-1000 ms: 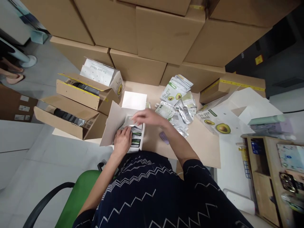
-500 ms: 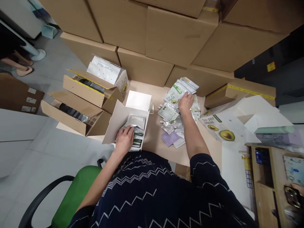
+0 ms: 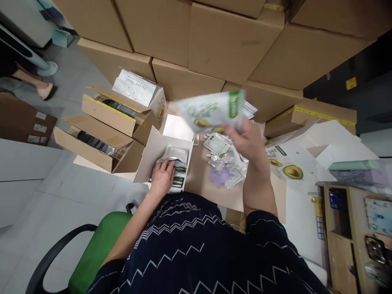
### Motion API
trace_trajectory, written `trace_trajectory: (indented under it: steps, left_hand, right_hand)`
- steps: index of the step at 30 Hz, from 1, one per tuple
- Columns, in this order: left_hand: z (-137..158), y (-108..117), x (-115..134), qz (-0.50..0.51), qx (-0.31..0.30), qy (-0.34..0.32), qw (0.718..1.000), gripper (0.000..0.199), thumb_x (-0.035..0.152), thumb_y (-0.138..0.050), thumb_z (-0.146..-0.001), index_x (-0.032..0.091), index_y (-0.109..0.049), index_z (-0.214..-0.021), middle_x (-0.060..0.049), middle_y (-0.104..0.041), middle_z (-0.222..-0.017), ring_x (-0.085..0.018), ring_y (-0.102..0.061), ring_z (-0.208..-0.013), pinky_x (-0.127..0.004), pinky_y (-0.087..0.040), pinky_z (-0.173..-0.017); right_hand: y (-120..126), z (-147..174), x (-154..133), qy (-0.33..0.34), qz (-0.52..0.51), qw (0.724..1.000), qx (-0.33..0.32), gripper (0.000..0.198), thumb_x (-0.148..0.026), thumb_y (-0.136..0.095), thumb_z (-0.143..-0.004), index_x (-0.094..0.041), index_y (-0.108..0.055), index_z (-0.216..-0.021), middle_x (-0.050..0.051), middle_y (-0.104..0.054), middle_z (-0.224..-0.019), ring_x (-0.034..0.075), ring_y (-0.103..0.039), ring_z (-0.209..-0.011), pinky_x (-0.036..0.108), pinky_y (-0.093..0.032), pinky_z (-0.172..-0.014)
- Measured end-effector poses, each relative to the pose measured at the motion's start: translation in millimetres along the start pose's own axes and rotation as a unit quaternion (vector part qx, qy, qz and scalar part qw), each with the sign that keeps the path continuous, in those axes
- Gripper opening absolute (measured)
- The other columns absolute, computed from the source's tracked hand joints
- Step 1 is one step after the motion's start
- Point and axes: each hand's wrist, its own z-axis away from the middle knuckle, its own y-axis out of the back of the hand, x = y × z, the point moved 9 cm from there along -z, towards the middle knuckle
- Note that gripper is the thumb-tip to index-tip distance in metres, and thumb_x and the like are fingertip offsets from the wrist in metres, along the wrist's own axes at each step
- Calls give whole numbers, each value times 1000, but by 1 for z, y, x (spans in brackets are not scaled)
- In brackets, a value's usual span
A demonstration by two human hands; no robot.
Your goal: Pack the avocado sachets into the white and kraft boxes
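Note:
My right hand is raised above the table, its fingers closed on the lower right corner of a white pouch with a green label and avocado pictures. The pouch is blurred by motion. Below it lies a pile of silver and white pouches, some with spouts, and a purple packet. To the left, an open white box holds a row of silver pouches. Inside that box my left hand lies on the pouches with its fingers stretched out.
Two open cardboard boxes with dark packets stand at the left, beside a white printed box. Stacked cartons wall off the back. An avocado-printed box stands at the right. A green chair is behind at left; a person's foot shows beyond.
My right hand has lifted the white pouch off the pile, up and to the left. My left hand has stayed on the pouches in the box. The person's foot at far left has moved.

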Motion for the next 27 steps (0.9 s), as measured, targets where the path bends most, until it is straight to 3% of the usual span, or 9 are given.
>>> trace_trajectory:
  steps: [3,6,10,14,17,19,21,24,27]
  left_hand:
    - [0,-1,-1,14,6,2,1000,37,26,-48,-98,16,-64,-130,-17,-59,-140,-32,-53,-117,-49,-48,-101]
    - [0,-3,-1,22,15,-3,1000,39,26,-49,-98,15,-63,-133,-18,-57,-141,-32,-52,-119,-50,-47,-103]
    - [-4,-3,-1,15,25,-9,1000,41,25,-48,-98,14,-61,-135,-19,-57,-140,-33,-52,-120,-50,-47,-104]
    - [-10,-1,-1,12,32,-5,999,47,24,-48,-97,12,-54,-142,-22,-52,-146,-34,-53,-121,-51,-48,-103]
    - [-14,2,0,16,36,-2,999,50,24,-48,-98,12,-50,-146,-22,-47,-152,-35,-54,-122,-51,-47,-102]
    - [-15,2,1,13,33,-5,999,49,24,-46,-98,12,-50,-146,-21,-46,-153,-34,-55,-121,-51,-47,-102]
    - [-16,1,3,7,28,-9,1000,49,24,-45,-99,12,-51,-145,-21,-46,-154,-34,-55,-119,-51,-46,-101]
    - [-17,-1,3,-2,20,-10,1000,49,25,-43,-99,12,-51,-146,-21,-45,-155,-35,-55,-119,-52,-46,-101]
    - [-16,-3,3,-4,11,-8,1000,50,26,-44,-98,13,-51,-146,-20,-45,-155,-36,-53,-121,-53,-46,-101]
  right_hand:
    - [-47,14,-58,64,51,988,-134,31,-36,-46,-101,-22,-63,-123,4,-73,-96,20,-64,-78,31,-47,-73]
    - [-110,20,-83,92,184,947,-247,30,-20,-43,-99,-15,-63,-122,12,-75,-103,25,-65,-92,34,-47,-78]
    - [-176,15,-84,101,258,904,-326,20,-10,-55,-88,-11,-71,-100,17,-75,-99,35,-58,-115,43,-46,-89]
    - [-200,6,-71,71,245,911,-325,20,-5,-63,-82,-18,-67,-67,14,-73,-91,33,-60,-110,43,-46,-86]
    - [-187,-6,-65,95,105,950,-277,24,-14,-65,-86,-21,-63,-64,7,-69,-78,24,-62,-89,36,-46,-78]
    - [-154,-23,-45,89,-7,981,-169,25,-26,-58,-94,-21,-64,-71,3,-68,-79,19,-60,-79,32,-45,-76]
    - [-109,-39,6,21,-63,998,-12,27,-34,-50,-98,-20,-64,-79,2,-67,-82,16,-60,-78,30,-45,-78]
    - [-51,-41,114,-161,-25,969,188,20,-34,-51,-94,-18,-62,-94,5,-66,-92,18,-60,-84,32,-47,-84]
    - [-27,-27,202,-334,85,912,224,31,-31,-60,-87,-11,-60,-111,15,-64,-108,24,-60,-98,37,-46,-91]
